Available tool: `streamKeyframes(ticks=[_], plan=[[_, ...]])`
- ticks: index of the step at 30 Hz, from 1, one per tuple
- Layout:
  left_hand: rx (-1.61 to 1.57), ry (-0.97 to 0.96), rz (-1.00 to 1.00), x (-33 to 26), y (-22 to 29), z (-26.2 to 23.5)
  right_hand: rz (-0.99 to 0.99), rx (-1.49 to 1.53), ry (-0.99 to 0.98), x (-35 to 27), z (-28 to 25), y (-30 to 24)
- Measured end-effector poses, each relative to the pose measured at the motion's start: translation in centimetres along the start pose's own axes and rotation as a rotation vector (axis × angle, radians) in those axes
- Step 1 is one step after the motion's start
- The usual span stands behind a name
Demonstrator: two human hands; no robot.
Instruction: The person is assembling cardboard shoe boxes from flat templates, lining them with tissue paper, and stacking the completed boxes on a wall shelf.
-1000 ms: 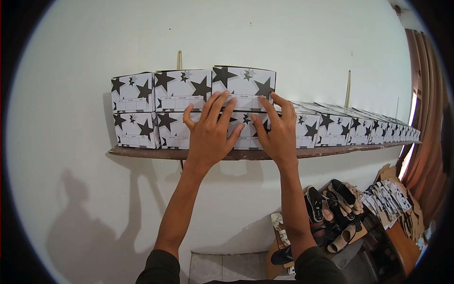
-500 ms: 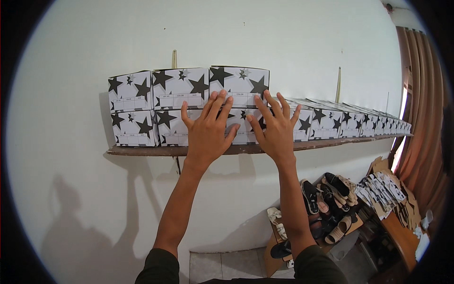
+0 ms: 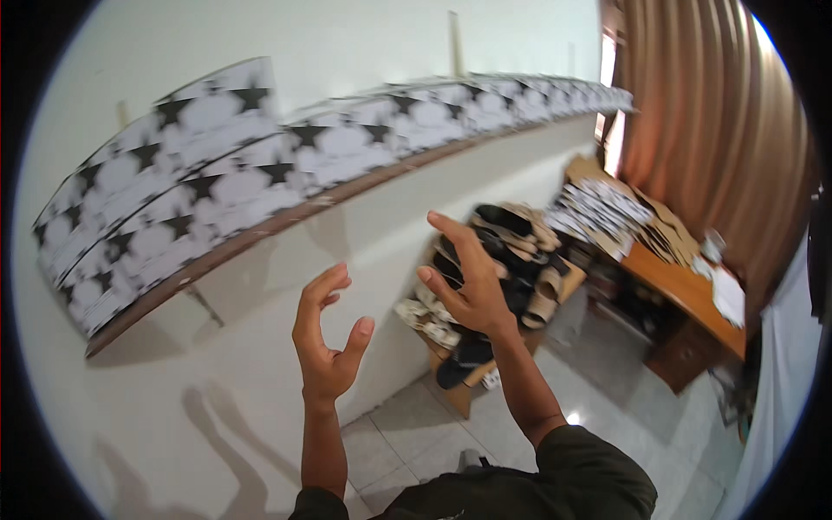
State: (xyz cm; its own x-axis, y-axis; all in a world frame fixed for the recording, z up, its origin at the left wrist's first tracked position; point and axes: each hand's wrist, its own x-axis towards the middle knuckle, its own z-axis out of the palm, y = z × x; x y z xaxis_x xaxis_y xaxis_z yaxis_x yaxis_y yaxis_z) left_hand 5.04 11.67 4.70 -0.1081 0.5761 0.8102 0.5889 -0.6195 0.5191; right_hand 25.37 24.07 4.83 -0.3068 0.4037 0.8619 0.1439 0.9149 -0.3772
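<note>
My left hand (image 3: 328, 342) hangs in the air below the wall shelf (image 3: 381, 178), its fingers curved and the thumb apart, holding nothing. Level with it and to its right, my right hand (image 3: 475, 290) is also bare, thumb and fingers spread. Along the shelf runs a long row of white shoe boxes (image 3: 342, 147) printed with black stars. At the left end a few more boxes stand on top of that row, the rightmost being a star-printed shoe box (image 3: 217, 117). Neither hand touches a box. The boxes look smeared by motion.
Beyond my right hand, a pile of shoes (image 3: 507, 221) covers a small wooden table (image 3: 461, 400). An orange-brown desk (image 3: 680, 282) at the right bears a heap of flattened star-printed cardboard (image 3: 598, 212). Brown curtains (image 3: 693, 104) hang behind it. Grey tiles (image 3: 598, 390) cover the floor.
Both hands have come away from the front of the stacked boxes and dropped lower. The view has swung right, bringing more of the desk, curtain and floor into sight.
</note>
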Motion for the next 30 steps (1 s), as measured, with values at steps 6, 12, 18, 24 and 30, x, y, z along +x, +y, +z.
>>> streamKeyframes(ticks=[6, 12, 18, 24, 30], plan=[[-0.448, -0.228, -0.447, -8.1, -5.3, 16.6, 0.427, -0.073, 0.021, -14.1, -10.2, 7.4], [-0.697, -0.422, -0.605, -13.1, -4.4, 32.1, 0.739, -0.156, 0.216, -27.5, -22.7, 10.6], [-0.824, -0.488, -0.707, -12.7, 2.9, 48.0, 0.868, -0.208, 0.364, -34.4, -36.2, 13.1], [-0.874, -0.540, -0.635, -11.4, 7.1, 59.5, 0.870, -0.230, 0.437, -35.8, -45.9, 16.7], [-0.866, -0.598, -0.681, -10.0, 8.1, 68.4, 0.907, -0.260, 0.464, -36.6, -51.7, 22.1]])
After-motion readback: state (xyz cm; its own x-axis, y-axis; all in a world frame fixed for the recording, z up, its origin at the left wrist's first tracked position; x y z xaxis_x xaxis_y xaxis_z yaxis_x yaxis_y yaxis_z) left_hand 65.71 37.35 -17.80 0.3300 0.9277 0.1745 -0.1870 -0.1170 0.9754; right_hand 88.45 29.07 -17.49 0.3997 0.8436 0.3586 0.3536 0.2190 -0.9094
